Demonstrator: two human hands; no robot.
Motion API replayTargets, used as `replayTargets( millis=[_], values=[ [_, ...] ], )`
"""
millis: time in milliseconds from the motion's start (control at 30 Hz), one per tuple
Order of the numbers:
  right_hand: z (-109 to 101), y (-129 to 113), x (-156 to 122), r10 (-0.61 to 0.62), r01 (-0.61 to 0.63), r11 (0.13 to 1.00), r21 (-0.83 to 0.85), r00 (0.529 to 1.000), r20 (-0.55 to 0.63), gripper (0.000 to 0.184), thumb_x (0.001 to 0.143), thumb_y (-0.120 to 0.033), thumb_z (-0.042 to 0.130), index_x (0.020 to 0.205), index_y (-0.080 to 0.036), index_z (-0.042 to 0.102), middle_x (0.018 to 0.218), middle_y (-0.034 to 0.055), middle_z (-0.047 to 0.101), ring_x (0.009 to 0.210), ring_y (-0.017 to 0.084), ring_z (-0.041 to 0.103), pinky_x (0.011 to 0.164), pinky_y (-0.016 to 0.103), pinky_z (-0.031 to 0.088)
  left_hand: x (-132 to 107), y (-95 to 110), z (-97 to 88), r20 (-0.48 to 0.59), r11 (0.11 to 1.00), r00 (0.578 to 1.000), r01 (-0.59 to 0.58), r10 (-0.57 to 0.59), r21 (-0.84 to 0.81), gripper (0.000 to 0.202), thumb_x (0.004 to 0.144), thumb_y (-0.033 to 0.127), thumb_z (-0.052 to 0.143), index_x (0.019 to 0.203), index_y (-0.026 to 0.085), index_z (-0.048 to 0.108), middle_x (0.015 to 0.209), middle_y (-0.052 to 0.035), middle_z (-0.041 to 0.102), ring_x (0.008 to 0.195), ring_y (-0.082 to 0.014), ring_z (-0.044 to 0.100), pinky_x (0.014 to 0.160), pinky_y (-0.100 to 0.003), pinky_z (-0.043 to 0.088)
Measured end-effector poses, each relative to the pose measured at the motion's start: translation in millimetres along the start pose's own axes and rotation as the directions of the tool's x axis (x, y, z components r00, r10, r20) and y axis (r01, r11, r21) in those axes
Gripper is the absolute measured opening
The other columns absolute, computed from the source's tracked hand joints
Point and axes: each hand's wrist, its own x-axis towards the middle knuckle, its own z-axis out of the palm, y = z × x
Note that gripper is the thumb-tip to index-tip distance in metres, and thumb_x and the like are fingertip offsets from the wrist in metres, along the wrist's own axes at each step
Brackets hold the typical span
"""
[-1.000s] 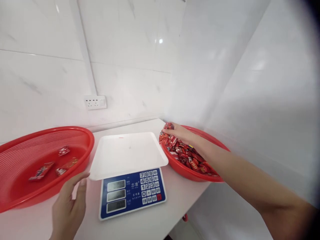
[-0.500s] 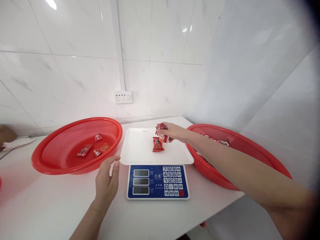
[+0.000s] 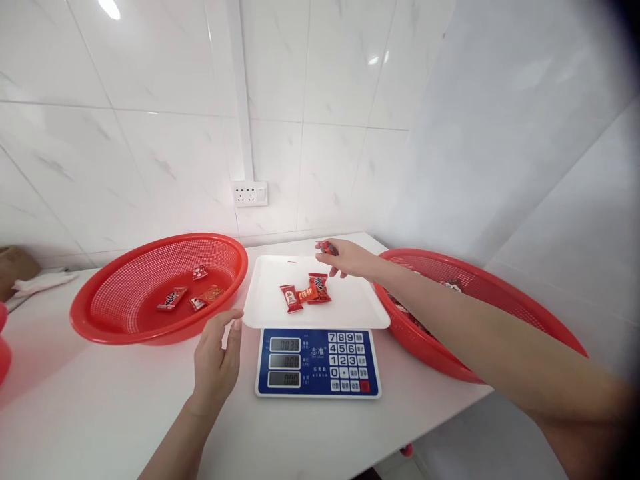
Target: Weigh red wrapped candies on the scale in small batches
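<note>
A blue-faced scale (image 3: 318, 363) with a white weighing tray (image 3: 350, 310) stands between two red baskets. Three red candy packets (image 3: 305, 293) lie on the tray. My right hand (image 3: 345, 257) hovers over the tray's far right corner, fingers pinched on a small red candy (image 3: 326, 247). My left hand (image 3: 216, 360) rests on the counter just left of the scale, fingers spread and holding nothing, fingertips near the tray's front left corner. The left basket (image 3: 115, 330) holds three candy packets (image 3: 189, 297). My right forearm crosses the right basket (image 3: 480, 313), hiding most of its candies.
White counter (image 3: 90, 407) with tiled walls behind and to the right. A wall socket (image 3: 249, 193) sits above the scale. Another red rim (image 3: 3, 347) shows at the far left edge, with a cloth-like bundle (image 3: 30, 280) behind it. The counter's front edge drops off at lower right.
My right hand came from the right basket to over the scale and dropped candies; three now lie on the tray. The scale's top display shows a reading. My left hand stayed beside the scale.
</note>
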Motion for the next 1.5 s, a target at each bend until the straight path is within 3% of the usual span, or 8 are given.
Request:
replayTargets(
  millis=[167, 367, 600, 733, 867, 1033, 1300, 1500],
  values=[
    [-3.2, 5.4, -2.6, -0.003, 0.007, 0.957, -0.29, 1.0, 0.013, 0.028, 0.08, -0.046, 0.055, 0.094, -0.022, 0.059, 0.094, 0.0067, 0.065, 0.07, 0.018, 0.064, 0.056, 0.029, 0.047, 0.3, 0.5, 0.3, 0.009, 1.0, 1.0, 0.002, -0.002, -0.012, 0.027, 0.088, 0.035, 0.041, 0.1, 0.019, 0.059, 0.098, -0.0068, 0.067, 0.095, -0.0195, 0.061, 0.079, -0.033, 0.05],
    [-10.4, 8.5, -8.4, 0.078, -0.004, 0.835, -0.55, 0.991, 0.112, 0.052, 0.07, -0.039, 0.065, 0.119, -0.024, 0.057, 0.116, 0.0076, 0.062, 0.103, 0.028, 0.057, 0.082, 0.038, 0.045, -0.3, -1.8, 0.3, -0.002, 1.0, 1.0, -0.005, 0.005, -0.005, 0.026, 0.088, 0.034, 0.042, 0.099, 0.02, 0.059, 0.098, -0.0062, 0.067, 0.093, -0.0181, 0.061, 0.078, -0.031, 0.05],
    [-4.7, 7.0, -16.3, 0.004, 0.074, 0.86, -0.505, 0.989, 0.151, 0.052, 0.08, -0.016, 0.049, 0.131, -0.025, 0.048, 0.129, 0.0062, 0.054, 0.116, 0.023, 0.05, 0.093, 0.036, 0.041, -0.5, -0.8, 0.0, -0.002, 1.0, 1.0, -0.012, 0.012, -0.012, 0.025, 0.088, 0.034, 0.042, 0.098, 0.02, 0.06, 0.097, -0.006, 0.067, 0.093, -0.0181, 0.061, 0.078, -0.031, 0.05],
    [8.9, 1.3, -22.7, -0.139, 0.263, 0.823, -0.504, 0.953, 0.269, 0.047, 0.081, -0.009, 0.043, 0.12, -0.03, 0.059, 0.133, 0.0039, 0.049, 0.11, 0.023, 0.053, 0.089, 0.036, 0.043, 0.9, -0.7, -0.3, -0.005, 1.0, 1.0, -0.009, 0.009, -0.001, 0.026, 0.088, 0.035, 0.041, 0.099, 0.019, 0.059, 0.097, -0.0067, 0.067, 0.092, -0.0185, 0.061, 0.076, -0.031, 0.05],
    [15.9, -1.6, -31.9, -0.124, 0.332, 0.763, -0.554, 0.917, 0.379, 0.044, 0.08, -0.006, 0.043, 0.105, -0.031, 0.068, 0.134, 0.004, 0.046, 0.108, 0.025, 0.054, 0.086, 0.039, 0.044, 0.9, -1.4, -0.1, -0.008, 1.0, 1.0, -0.015, 0.015, 0.008, 0.026, 0.088, 0.035, 0.041, 0.098, 0.019, 0.059, 0.096, -0.0068, 0.067, 0.092, -0.0187, 0.061, 0.076, -0.031, 0.05],
    [14.1, 4.4, -34.4, -0.13, 0.296, 0.798, -0.524, 0.935, 0.331, 0.047, 0.082, -0.008, 0.041, 0.115, -0.034, 0.063, 0.13, 0.0029, 0.05, 0.106, 0.023, 0.055, 0.084, 0.036, 0.045, -0.1, -0.6, -0.2, -0.005, 1.0, 1.0, -0.029, 0.029, 0.004, 0.026, 0.088, 0.035, 0.042, 0.098, 0.019, 0.059, 0.096, -0.0069, 0.067, 0.092, -0.0189, 0.062, 0.075, -0.031, 0.05],
    [11.4, 5.8, -34.0, -0.067, 0.272, 0.706, -0.654, 0.945, 0.321, 0.048, 0.078, -0.006, 0.044, 0.116, -0.029, 0.063, 0.129, 0.0082, 0.05, 0.111, 0.028, 0.051, 0.083, 0.039, 0.045, 1.0, 0.8, -0.6, -0.013, 1.0, 0.999, -0.029, 0.029, 0.007, 0.026, 0.088, 0.035, 0.041, 0.097, 0.019, 0.06, 0.095, -0.0074, 0.067, 0.091, -0.0192, 0.062, 0.075, -0.032, 0.051],
    [-0.8, 8.1, -35.6, -0.092, 0.245, 0.814, -0.526, 0.949, 0.301, 0.052, 0.078, -0.026, 0.056, 0.13, -0.03, 0.051, 0.137, 0.0057, 0.043, 0.116, 0.025, 0.048, 0.091, 0.035, 0.042, 0.9, 0.4, -1.7, -0.014, 1.0, 1.0, -0.028, 0.028, 0.008, 0.027, 0.088, 0.036, 0.041, 0.097, 0.019, 0.06, 0.095, -0.0069, 0.068, 0.091, -0.0194, 0.062, 0.075, -0.032, 0.051]
  ],
)
